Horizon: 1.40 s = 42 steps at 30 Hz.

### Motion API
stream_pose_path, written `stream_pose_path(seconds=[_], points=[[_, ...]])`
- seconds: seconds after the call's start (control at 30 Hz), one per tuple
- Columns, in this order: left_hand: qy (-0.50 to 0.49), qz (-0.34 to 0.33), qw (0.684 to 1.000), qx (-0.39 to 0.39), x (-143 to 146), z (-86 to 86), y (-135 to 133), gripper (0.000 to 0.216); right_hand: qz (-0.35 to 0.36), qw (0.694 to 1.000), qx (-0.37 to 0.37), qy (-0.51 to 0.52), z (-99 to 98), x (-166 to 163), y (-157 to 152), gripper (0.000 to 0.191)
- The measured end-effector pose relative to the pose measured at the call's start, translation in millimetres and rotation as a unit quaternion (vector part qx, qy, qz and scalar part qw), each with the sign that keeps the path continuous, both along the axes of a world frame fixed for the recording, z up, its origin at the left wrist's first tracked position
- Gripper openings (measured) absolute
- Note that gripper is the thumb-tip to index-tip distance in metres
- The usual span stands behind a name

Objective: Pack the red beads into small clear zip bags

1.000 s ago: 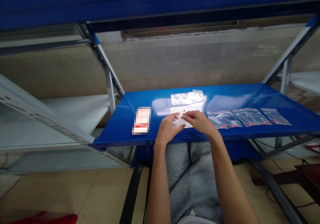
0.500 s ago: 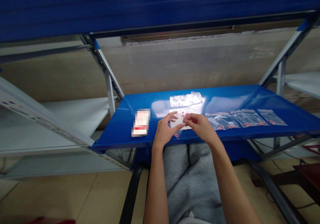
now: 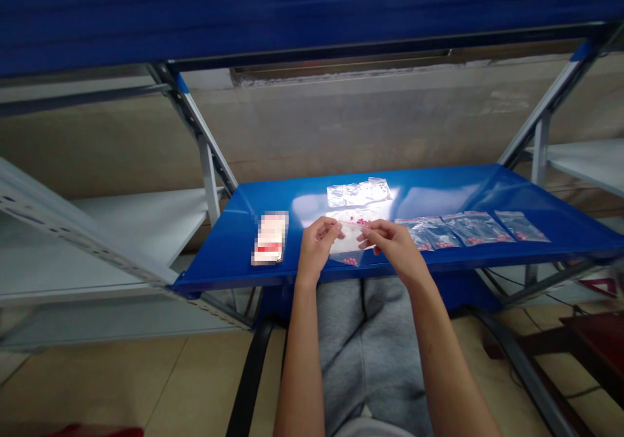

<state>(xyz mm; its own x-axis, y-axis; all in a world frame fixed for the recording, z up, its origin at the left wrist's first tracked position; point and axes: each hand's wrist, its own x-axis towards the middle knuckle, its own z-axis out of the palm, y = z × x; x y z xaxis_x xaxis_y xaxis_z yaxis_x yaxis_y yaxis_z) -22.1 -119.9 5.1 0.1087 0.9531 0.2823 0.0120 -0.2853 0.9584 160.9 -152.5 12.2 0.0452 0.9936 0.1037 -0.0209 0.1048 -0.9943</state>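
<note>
A small clear plastic bag [image 3: 347, 247] with red beads in its bottom hangs between my two hands, just above the front edge of the blue shelf [image 3: 234, 242]. My left hand [image 3: 316, 245] pinches the bag's top left corner. My right hand [image 3: 394, 243] pinches the top right corner. Just behind the bag, loose red beads [image 3: 359, 220] lie on the shelf. Farther back lies a pile of empty clear bags [image 3: 358, 193].
Three clear bags holding red beads [image 3: 470, 227] lie in a row on the shelf's right side. A white and red pack [image 3: 270, 237] lies to the left. Metal shelf uprights stand at both sides, an upper blue shelf overhead. My grey-trousered legs are below.
Both hands have lifted the small bag off the shelf and drawn it toward the front edge; it now hangs with the beads at its bottom.
</note>
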Motion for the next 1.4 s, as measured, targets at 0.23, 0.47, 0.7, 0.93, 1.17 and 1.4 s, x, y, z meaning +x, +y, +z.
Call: stream_pose_path(seconds=[0.23, 0.47, 0.7, 0.93, 1.17, 1.4], points=[[-0.007, 0.012, 1.000, -0.002, 7, -0.1, 2, 0.019, -0.002, 1.000, 0.016, -0.012, -6.4, 0, 2, 0.043], [0.001, -0.021, 1.000, -0.017, 11, -1.0, 1, 0.025, -0.025, 0.999, 0.023, -0.032, -10.0, 3, 2, 0.042], [0.008, -0.033, 0.999, -0.025, 9, -0.8, 1, 0.024, -0.017, 0.999, 0.015, -0.028, -4.7, 3, 0, 0.038], [0.021, -0.037, 0.999, -0.014, 7, 2.7, -2, 0.025, 0.034, 0.999, 0.020, -0.019, 2.8, -4, -3, 0.038], [0.033, -0.036, 0.999, 0.000, 9, 2.7, -2, 0.024, 0.024, 0.998, 0.049, -0.013, 0.6, -7, 0, 0.036], [0.052, -0.048, 0.997, 0.005, 9, -0.1, -1, 0.024, 0.033, 0.998, 0.051, -0.025, 2.5, -6, 0, 0.035]])
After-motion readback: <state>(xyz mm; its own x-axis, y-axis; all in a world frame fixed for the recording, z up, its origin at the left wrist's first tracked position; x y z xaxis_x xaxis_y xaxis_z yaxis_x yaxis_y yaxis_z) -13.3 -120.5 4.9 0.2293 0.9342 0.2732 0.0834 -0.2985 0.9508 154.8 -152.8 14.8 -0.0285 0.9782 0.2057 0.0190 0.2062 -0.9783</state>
